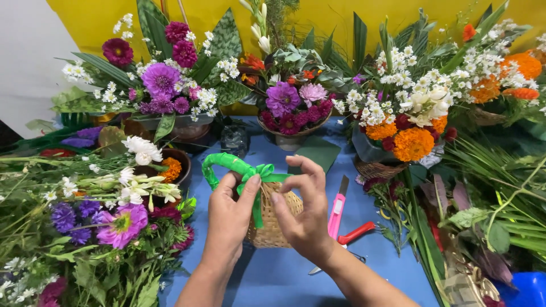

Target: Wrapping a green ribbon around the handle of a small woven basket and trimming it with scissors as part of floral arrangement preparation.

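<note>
Blue tabletop point(284, 278) under me, yellow wall point(96, 23) at the far end, flowers crowding both sides. Nearest to me, both my hands are up on one small woven basket point(273, 224) sitting in the middle of the table. My left hand point(227, 219) curls against the basket's left side, thumb and fingers pinched on the green ribbon bow point(263, 171). My right hand point(304, 213) comes in from the other side, fingertips pinching the same bow from the right. One bow, tied where the green-wrapped handle point(219, 165) meets the rim, with one ribbon tail hanging down the basket's front.

Just right of my right hand: one pink utility knife point(338, 207), lying lengthways, and one pair of red-handled scissors point(355, 234), partly hidden behind my wrist.

To my left, a loose heap of cut flowers point(102, 216) — purple, pink, white. To my right, a pile of long green leaves point(500, 193).

Further back, one flat dark green block point(318, 152) on the table. Behind it I count three finished arrangements in a row: purple and magenta at left point(165, 79), purple and pink in a bowl at centre point(293, 105), orange marigolds with white daisies in a wicker basket at right point(404, 125).
</note>
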